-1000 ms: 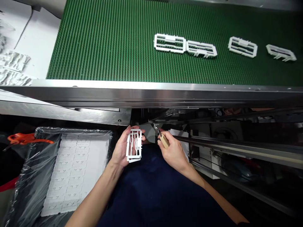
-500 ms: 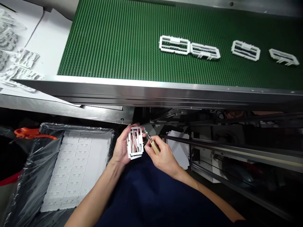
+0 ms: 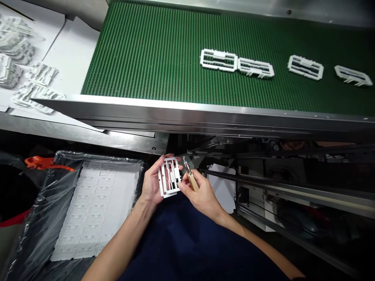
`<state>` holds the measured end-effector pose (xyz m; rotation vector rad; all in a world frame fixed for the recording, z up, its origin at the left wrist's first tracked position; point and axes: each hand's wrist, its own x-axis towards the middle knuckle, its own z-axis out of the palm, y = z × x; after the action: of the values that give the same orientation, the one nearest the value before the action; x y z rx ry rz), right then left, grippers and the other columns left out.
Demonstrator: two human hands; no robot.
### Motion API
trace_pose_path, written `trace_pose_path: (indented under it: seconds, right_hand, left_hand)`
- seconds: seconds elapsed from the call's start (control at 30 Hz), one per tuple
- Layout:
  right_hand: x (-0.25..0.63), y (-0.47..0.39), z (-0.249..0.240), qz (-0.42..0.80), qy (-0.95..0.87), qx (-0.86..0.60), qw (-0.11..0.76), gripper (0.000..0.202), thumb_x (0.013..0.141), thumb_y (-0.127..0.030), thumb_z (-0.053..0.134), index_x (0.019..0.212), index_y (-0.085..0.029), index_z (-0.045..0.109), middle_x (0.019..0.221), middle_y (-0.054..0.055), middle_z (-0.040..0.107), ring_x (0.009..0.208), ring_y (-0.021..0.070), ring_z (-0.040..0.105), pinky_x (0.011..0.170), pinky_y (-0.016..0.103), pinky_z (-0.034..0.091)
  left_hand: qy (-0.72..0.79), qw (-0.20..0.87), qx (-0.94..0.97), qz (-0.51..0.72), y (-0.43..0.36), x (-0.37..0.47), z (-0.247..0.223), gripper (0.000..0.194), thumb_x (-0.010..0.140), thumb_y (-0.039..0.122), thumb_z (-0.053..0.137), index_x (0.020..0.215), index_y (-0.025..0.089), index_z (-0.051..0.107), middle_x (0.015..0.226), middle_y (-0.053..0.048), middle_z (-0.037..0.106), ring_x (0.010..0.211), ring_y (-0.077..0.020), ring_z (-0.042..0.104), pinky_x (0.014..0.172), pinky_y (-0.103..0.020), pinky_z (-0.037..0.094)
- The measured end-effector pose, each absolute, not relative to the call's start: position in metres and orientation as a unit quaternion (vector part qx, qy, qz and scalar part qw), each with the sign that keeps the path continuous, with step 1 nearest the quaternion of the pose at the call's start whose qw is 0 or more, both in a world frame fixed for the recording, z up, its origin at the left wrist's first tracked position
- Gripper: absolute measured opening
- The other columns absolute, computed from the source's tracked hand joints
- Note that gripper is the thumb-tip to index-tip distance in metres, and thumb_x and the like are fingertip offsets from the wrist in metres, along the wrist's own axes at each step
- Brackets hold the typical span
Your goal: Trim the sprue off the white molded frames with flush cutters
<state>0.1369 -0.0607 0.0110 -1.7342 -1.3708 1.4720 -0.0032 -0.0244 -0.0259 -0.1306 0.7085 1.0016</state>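
Two white plastic slotted frames point(image 3: 164, 191), one lying over the other and slightly offset, rest in my left hand point(image 3: 151, 181), its palm and fingers curled behind their left and top edges. In my right hand point(image 3: 202, 193) is a trimming knife point(image 3: 192, 182) with a pale handle and a narrow shiny metal tip. That tip points up and away from me, just right of the frames and apart from them. My right thumb and fingertips reach the frames' lower right edge. Most of my left fingers are hidden behind the plastic.
Beyond a metal rail point(image 3: 164, 113), similar frames point(image 3: 219, 60) lie on a green ribbed conveyor belt point(image 3: 146, 50). White parts point(image 3: 14, 47) are piled at far left. A plastic-lined box point(image 3: 96, 156) holds white parts in rows point(image 3: 90, 207). An orange-handled tool point(image 3: 43, 162) lies beside it.
The knife tip has swung away from the frames and now points more upright. The upper frame has slid rightward, baring more of the lower one. My right fingers have come to the frames' edge.
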Motion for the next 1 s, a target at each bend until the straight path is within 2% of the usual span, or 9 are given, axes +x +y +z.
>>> trace_pose_path:
  seconds: [0.13, 0.23, 0.33, 0.43, 0.57, 0.67, 0.8, 1.0]
  right_hand:
    - [0.137, -0.06, 0.011, 0.549, -0.477, -0.633, 0.265, 0.013, 0.078, -0.028, 0.058, 0.08, -0.019, 0.049, 0.071, -0.003, 0.052, 0.064, 0.011, 0.048, 0.061, 0.023, 0.04]
    - [0.138, -0.059, 0.011, 0.567, -0.455, -0.626, 0.283, 0.015, 0.078, -0.029, 0.059, 0.08, -0.018, 0.048, 0.07, -0.003, 0.05, 0.063, 0.0112, 0.047, 0.06, 0.023, 0.04]
    - [0.14, -0.058, 0.008, 0.606, -0.415, -0.603, 0.313, 0.02, 0.076, -0.031, 0.062, 0.08, -0.018, 0.047, 0.069, -0.003, 0.048, 0.061, 0.0106, 0.046, 0.059, 0.023, 0.04]
    - [0.143, -0.058, 0.0, 0.664, -0.354, -0.569, 0.333, 0.025, 0.075, -0.033, 0.066, 0.082, -0.018, 0.047, 0.068, -0.004, 0.047, 0.06, 0.01, 0.046, 0.059, 0.023, 0.04]
    - [0.146, -0.062, -0.007, 0.71, -0.304, -0.547, 0.323, 0.029, 0.074, -0.036, 0.067, 0.088, -0.02, 0.048, 0.066, -0.005, 0.046, 0.057, 0.0099, 0.045, 0.056, 0.022, 0.038]
    - [0.148, -0.061, -0.01, 0.712, -0.301, -0.551, 0.315, 0.031, 0.074, -0.037, 0.069, 0.089, -0.02, 0.048, 0.067, -0.004, 0.045, 0.058, 0.0101, 0.044, 0.057, 0.023, 0.038]
    - [0.144, -0.056, -0.016, 0.708, -0.341, -0.559, 0.263, 0.032, 0.075, -0.04, 0.068, 0.091, -0.02, 0.049, 0.069, -0.003, 0.046, 0.061, 0.0122, 0.045, 0.06, 0.026, 0.039]
    - [0.128, -0.053, -0.024, 0.583, -0.516, -0.613, 0.135, 0.031, 0.077, -0.048, 0.06, 0.083, -0.02, 0.05, 0.066, -0.001, 0.047, 0.058, 0.0146, 0.043, 0.055, 0.028, 0.038]
  left_hand:
    - [0.338, 0.811, -0.059, 0.473, -0.027, -0.003, -0.027, 0.021, 0.087, 0.029, 0.051, 0.096, 0.013, 0.062, 0.095, -0.008, 0.069, 0.083, -0.0227, 0.067, 0.07, -0.035, 0.057]
    - [0.344, 0.808, -0.066, 0.473, -0.026, -0.003, -0.025, 0.025, 0.087, 0.036, 0.052, 0.094, 0.014, 0.062, 0.094, -0.008, 0.069, 0.08, -0.0224, 0.068, 0.069, -0.035, 0.057]
    - [0.353, 0.807, -0.067, 0.469, -0.024, -0.002, -0.024, 0.033, 0.088, 0.043, 0.048, 0.093, 0.014, 0.062, 0.093, -0.009, 0.069, 0.076, -0.0215, 0.068, 0.065, -0.034, 0.057]
    - [0.363, 0.803, -0.067, 0.468, -0.023, 0.0, -0.024, 0.033, 0.09, 0.042, 0.045, 0.093, 0.014, 0.062, 0.089, -0.008, 0.069, 0.074, -0.019, 0.067, 0.064, -0.029, 0.056]
    - [0.363, 0.796, -0.069, 0.48, -0.026, 0.004, -0.027, 0.026, 0.086, 0.039, 0.054, 0.094, 0.015, 0.062, 0.086, -0.006, 0.068, 0.071, -0.0166, 0.066, 0.061, -0.026, 0.055]
    - [0.363, 0.791, -0.059, 0.488, -0.028, 0.005, -0.03, 0.03, 0.081, 0.041, 0.061, 0.094, 0.014, 0.063, 0.085, -0.007, 0.067, 0.07, -0.0166, 0.065, 0.059, -0.025, 0.053]
    - [0.361, 0.778, -0.044, 0.513, -0.031, 0.002, -0.033, 0.035, 0.077, 0.044, 0.065, 0.093, 0.012, 0.061, 0.078, -0.008, 0.064, 0.067, -0.0169, 0.063, 0.054, -0.023, 0.051]
    - [0.368, 0.726, -0.094, 0.573, -0.044, -0.023, -0.046, 0.013, 0.08, 0.027, 0.061, 0.081, 0.016, 0.054, 0.074, -0.003, 0.059, 0.064, -0.0143, 0.061, 0.055, -0.022, 0.05]
